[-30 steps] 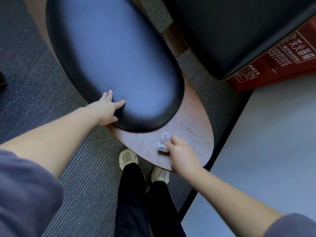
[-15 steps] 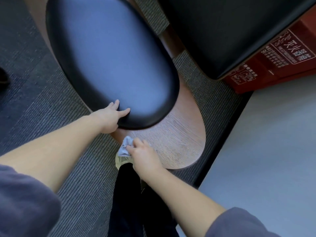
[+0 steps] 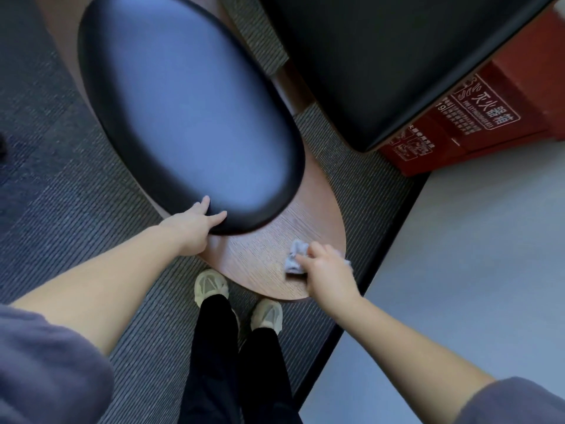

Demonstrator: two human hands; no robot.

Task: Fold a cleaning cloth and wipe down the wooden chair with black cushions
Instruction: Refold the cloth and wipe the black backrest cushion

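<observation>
- A person's right hand (image 3: 327, 270) presses a small, pale grey cleaning cloth (image 3: 295, 257) onto the bare wooden seat (image 3: 263, 255) of the chair. This is at the seat's near right end, close to the rounded edge.
- The cloth lies bunched rather than flat, poking out past the fingertips toward the black cushion (image 3: 189, 111), with a scrap also showing behind the knuckles. The fingers curl over it and pin it to the wood.
- The left hand (image 3: 195, 223) braces the cushion's near rim, thumb splayed and fingers laid fairly straight against the edge, holding nothing.
- The cloth looks light, soft and limp. It probably bunches or slips under a loose grip, so it is best held as a wad under the fingertips and pressed flat.
- The wood grain looks smooth and the cushion glossy. Both should wipe easily, and neither seems fragile.
- A red fire-extinguisher box (image 3: 477, 117) stands beyond, beside a second dark cushion (image 3: 367, 56).
</observation>
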